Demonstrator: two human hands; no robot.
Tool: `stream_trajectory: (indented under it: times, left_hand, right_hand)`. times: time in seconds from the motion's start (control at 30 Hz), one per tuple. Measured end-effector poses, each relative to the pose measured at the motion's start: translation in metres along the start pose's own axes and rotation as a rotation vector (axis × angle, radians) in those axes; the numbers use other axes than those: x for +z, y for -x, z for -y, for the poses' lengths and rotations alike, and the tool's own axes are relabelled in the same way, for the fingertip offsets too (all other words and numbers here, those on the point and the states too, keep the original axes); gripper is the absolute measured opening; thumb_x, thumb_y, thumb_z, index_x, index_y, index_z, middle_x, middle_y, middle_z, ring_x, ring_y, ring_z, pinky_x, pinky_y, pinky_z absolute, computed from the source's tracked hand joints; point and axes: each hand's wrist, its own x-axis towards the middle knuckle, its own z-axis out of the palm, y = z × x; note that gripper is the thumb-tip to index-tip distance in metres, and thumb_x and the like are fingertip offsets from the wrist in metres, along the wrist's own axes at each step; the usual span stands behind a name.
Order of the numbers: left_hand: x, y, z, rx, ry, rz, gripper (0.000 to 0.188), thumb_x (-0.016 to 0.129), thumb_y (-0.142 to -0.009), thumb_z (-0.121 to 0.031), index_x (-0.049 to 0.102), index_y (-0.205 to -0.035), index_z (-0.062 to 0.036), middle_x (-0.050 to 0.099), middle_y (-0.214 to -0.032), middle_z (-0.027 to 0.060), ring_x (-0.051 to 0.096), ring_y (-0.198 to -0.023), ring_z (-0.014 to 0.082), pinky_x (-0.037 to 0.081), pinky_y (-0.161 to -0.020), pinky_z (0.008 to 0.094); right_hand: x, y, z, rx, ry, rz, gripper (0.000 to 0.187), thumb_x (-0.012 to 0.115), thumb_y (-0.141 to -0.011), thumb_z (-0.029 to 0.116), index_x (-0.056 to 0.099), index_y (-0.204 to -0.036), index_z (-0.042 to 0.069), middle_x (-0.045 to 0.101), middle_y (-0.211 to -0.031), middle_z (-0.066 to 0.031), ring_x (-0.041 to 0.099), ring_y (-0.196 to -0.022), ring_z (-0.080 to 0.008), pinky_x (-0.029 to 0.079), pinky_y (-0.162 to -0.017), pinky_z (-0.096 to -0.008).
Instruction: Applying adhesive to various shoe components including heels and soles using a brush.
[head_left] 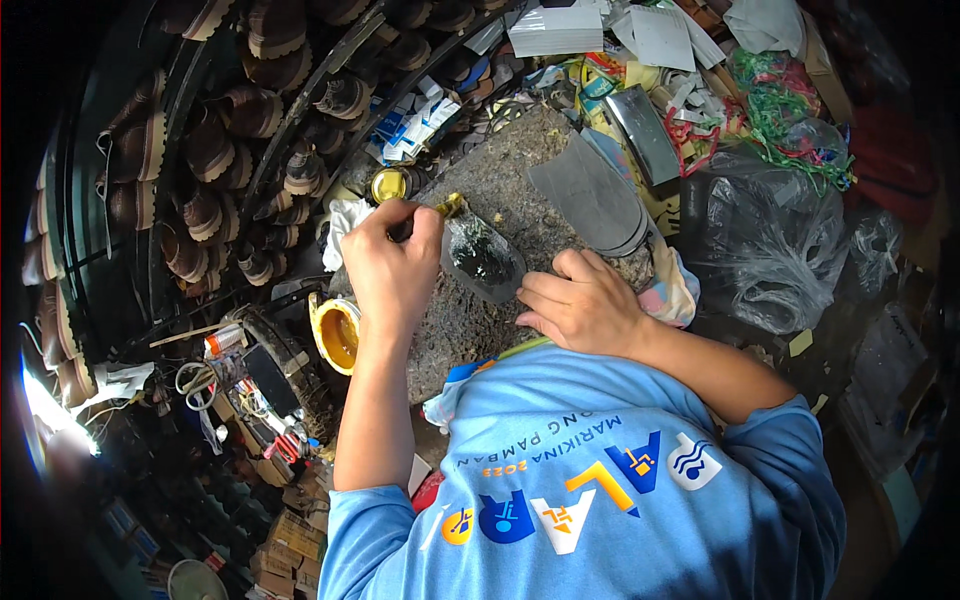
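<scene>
My left hand (pixel 390 255) is closed round a small brush with a yellow, glue-coated end (pixel 452 205). That end is at the far edge of a grey, sole-shaped piece (pixel 485 262), whose middle has a dark, wet sheen. At the near right end of this piece, my right hand (pixel 585 305) has its fingers curled and pinches the edge. Both hands are over a rough, crusted work block (pixel 440 320). An open yellow-rimmed pot (pixel 338 335) stands left of my left forearm. Just beyond my left hand is a round yellow tin (pixel 392 185).
Flat grey sheets (pixel 590 195) lie stacked at the block's far right. Racks of brown shoes (pixel 210 145) fill the left. A clear plastic bag (pixel 770 235) and tangled coloured string (pixel 790 110) are on the right. Tools and clutter (pixel 265 385) sit at the lower left.
</scene>
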Motion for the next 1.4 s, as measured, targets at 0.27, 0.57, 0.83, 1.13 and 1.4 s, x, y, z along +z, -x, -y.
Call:
stream_trajectory:
  times: [0.27, 0.57, 0.83, 1.13, 1.4]
  left_hand:
    - [-0.005, -0.012, 0.002, -0.171, -0.096, 0.108, 0.030, 0.068, -0.084, -0.024, 0.075, -0.088, 0.0046, 0.066, -0.061, 0.0214, 0.066, -0.055, 0.0284, 0.054, -0.063, 0.0387]
    - [-0.012, 0.011, 0.006, -0.187, 0.111, 0.298, 0.024, 0.066, -0.083, -0.019, 0.076, -0.088, 0.0018, 0.070, -0.070, 0.0133, 0.066, -0.064, 0.0191, 0.052, -0.064, 0.0320]
    - [-0.016, 0.037, -0.004, -0.026, 0.195, 0.389, 0.019, 0.067, -0.078, -0.013, 0.075, -0.087, 0.0025, 0.071, -0.077, 0.0169, 0.071, -0.072, 0.0274, 0.055, -0.072, 0.0371]
    - [-0.016, 0.051, -0.010, 0.082, 0.212, 0.382, 0.013, 0.068, -0.077, -0.007, 0.074, -0.084, 0.0021, 0.068, -0.072, 0.0154, 0.069, -0.066, 0.0273, 0.053, -0.064, 0.0359]
    - [-0.015, 0.054, 0.004, -0.016, 0.223, 0.254, 0.014, 0.067, -0.081, -0.007, 0.075, -0.088, 0.0022, 0.071, -0.075, 0.0142, 0.069, -0.068, 0.0227, 0.053, -0.066, 0.0341]
  right_hand:
    - [0.001, -0.001, 0.000, 0.003, -0.009, -0.024, 0.024, 0.077, -0.084, 0.030, 0.075, -0.093, 0.008, 0.062, -0.095, 0.0027, 0.053, -0.092, -0.0211, 0.047, -0.081, -0.0344]
    - [0.001, -0.001, 0.001, 0.015, -0.010, -0.036, 0.024, 0.079, -0.081, 0.030, 0.076, -0.093, 0.009, 0.062, -0.094, 0.0035, 0.053, -0.091, -0.0209, 0.048, -0.081, -0.0345]
    - [-0.002, 0.000, 0.000, 0.051, -0.108, -0.151, 0.020, 0.085, -0.076, 0.025, 0.076, -0.085, 0.009, 0.066, -0.091, 0.0017, 0.057, -0.084, -0.0223, 0.051, -0.075, -0.0350]
    - [-0.007, 0.005, -0.004, 0.089, -0.227, -0.322, 0.019, 0.086, -0.075, 0.016, 0.070, -0.078, 0.007, 0.064, -0.085, -0.0063, 0.058, -0.078, -0.0264, 0.048, -0.067, -0.0355]
    - [-0.006, 0.005, -0.006, 0.107, -0.241, -0.339, 0.016, 0.084, -0.075, 0.012, 0.069, -0.079, 0.006, 0.064, -0.085, -0.0079, 0.058, -0.077, -0.0266, 0.049, -0.068, -0.0361]
